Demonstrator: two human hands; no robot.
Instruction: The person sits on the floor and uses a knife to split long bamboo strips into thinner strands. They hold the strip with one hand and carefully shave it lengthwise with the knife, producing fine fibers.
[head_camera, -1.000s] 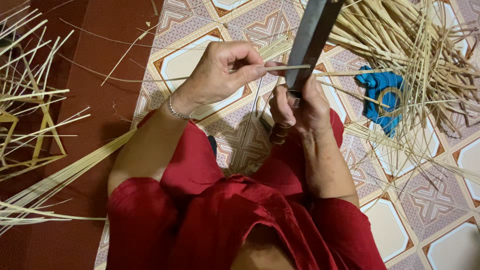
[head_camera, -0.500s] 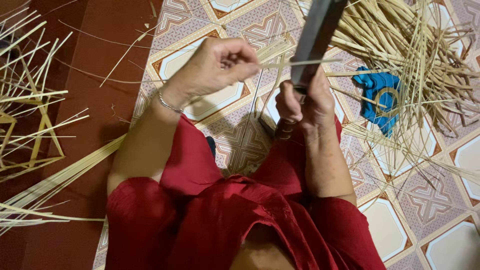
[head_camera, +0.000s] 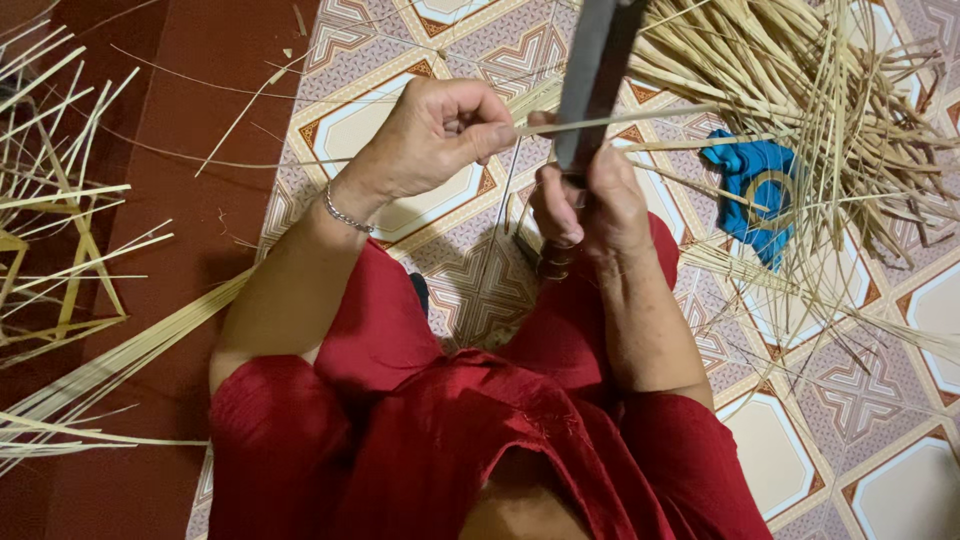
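Left hand (head_camera: 435, 135) pinches a thin strip (head_camera: 620, 121) between thumb and fingers. Right hand (head_camera: 590, 200) is closed around the blade (head_camera: 592, 75), upright above the lap. The strip crosses the blade.

The floor (head_camera: 450, 250) is covered with patterned tiles in cream, brown and pale purple, with white panels in orange frames. On the left lies a plain dark red mat (head_camera: 190, 200). The light is warm and soft, with no hard shadows anywhere
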